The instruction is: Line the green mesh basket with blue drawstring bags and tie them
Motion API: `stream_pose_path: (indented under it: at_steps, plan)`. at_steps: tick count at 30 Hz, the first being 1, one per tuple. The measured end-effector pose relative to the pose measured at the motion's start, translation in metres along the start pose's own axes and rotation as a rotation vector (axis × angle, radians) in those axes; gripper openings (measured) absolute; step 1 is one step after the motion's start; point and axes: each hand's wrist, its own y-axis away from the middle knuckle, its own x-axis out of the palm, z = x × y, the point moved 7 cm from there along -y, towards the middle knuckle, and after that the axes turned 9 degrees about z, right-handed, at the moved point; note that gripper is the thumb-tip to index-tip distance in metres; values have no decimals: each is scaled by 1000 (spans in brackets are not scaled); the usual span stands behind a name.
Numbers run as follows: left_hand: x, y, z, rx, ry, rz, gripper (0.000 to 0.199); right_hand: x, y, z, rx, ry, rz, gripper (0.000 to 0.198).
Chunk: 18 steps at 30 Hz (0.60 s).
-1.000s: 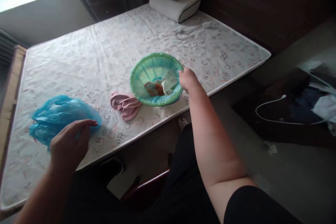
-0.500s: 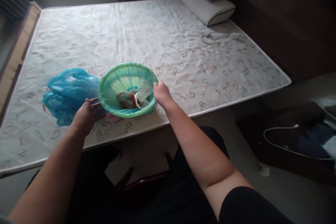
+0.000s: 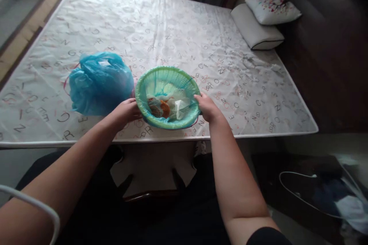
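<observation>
A round green basket (image 3: 139, 91), lined with a thin blue-green plastic bag, stands near the front edge of the mattress. Inside lie crumpled white and clear wrappers (image 3: 179, 108) and something orange-brown (image 3: 165, 108). My right hand (image 3: 207, 107) grips the basket's right rim, the thumb over the edge. At the opposite side my left hand (image 3: 128, 111) rests against the basket wall, its fingertips partly hidden behind it. A puffed blue plastic bag (image 3: 102, 84) sits just left of the basket, beyond my left forearm.
The letter-printed mattress (image 3: 161, 42) spreads out in front. A flowered cushion (image 3: 273, 9) and a beige pillow (image 3: 255, 28) are stacked at its far right. A white cable (image 3: 297, 196) trails over a dark surface at lower right. Another pale cable (image 3: 34, 202) crosses my left arm.
My left hand has gone from open beside the basket to touching its left side. My right hand keeps hold of the rim. The camera view has shifted and turned.
</observation>
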Motion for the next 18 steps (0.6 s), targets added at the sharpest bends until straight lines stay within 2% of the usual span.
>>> stream_pose_path:
  at_steps: [4, 8, 11, 14, 16, 18]
  plan:
    - [4, 2, 2, -92, -160, 60, 46, 1, 10, -8, 43, -38, 65, 44]
    - [-4, 7, -1, -70, -119, -24, 49, -12, 17, -15, 116, -66, 20, 62]
    - [-9, 9, -4, -48, -36, -83, 44, -25, 24, -20, 195, -20, -58, 55]
    - [-13, 9, -2, -54, 75, -135, 39, -14, 33, -25, 293, 76, 86, 36]
    - [-11, 6, -1, -36, 112, -109, 40, -1, 39, -25, 309, 108, 207, 26]
    - [-9, 3, 0, -14, 88, -66, 44, 9, 41, -22, 279, 80, 251, 21]
